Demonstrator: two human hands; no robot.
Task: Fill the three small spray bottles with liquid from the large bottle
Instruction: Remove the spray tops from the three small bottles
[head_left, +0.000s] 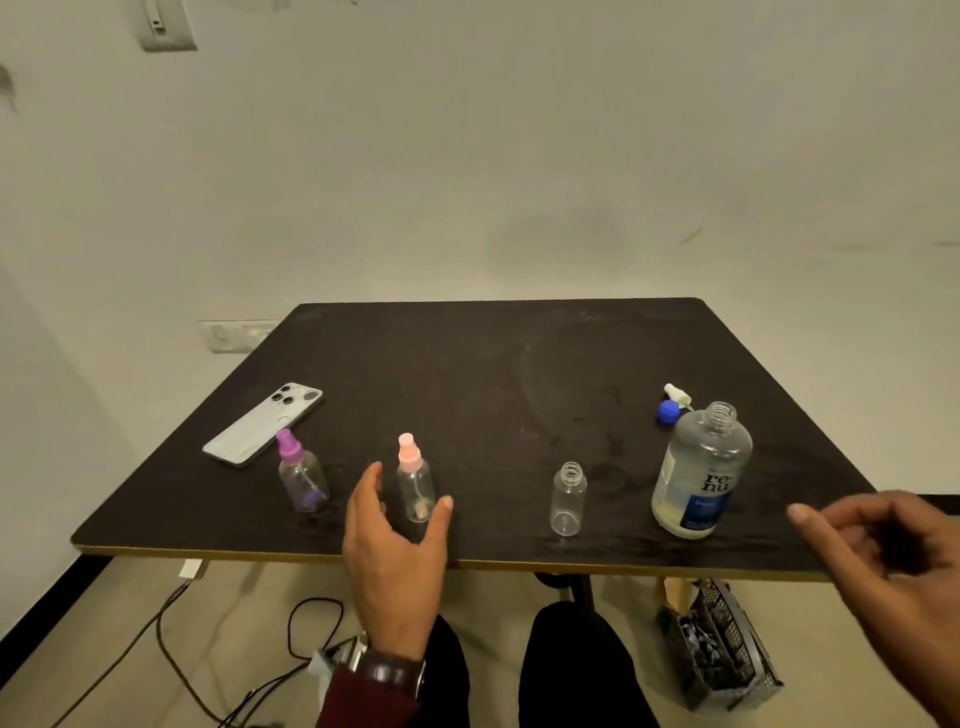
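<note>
Three small clear spray bottles stand near the front of the black table (493, 364). The purple-capped bottle (301, 475) is at the left and the pink-capped bottle (415, 480) stands beside it. Right of centre, an uncapped small bottle (568, 500) looks empty. The large bottle (698, 473), uncapped and partly full of clear liquid, stands at the right. Behind it lie a blue spray head (669, 410) and a white cap (677, 393). My left hand (395, 551) is open, its thumb and fingers either side of the pink-capped bottle without touching. My right hand (883, 561) hovers open, right of the large bottle.
A phone (262, 423) lies face down at the table's left, behind the purple-capped bottle. Under the table are cables (171, 639) on the floor and a mesh basket (719, 649) at the right. My knees show below the front edge.
</note>
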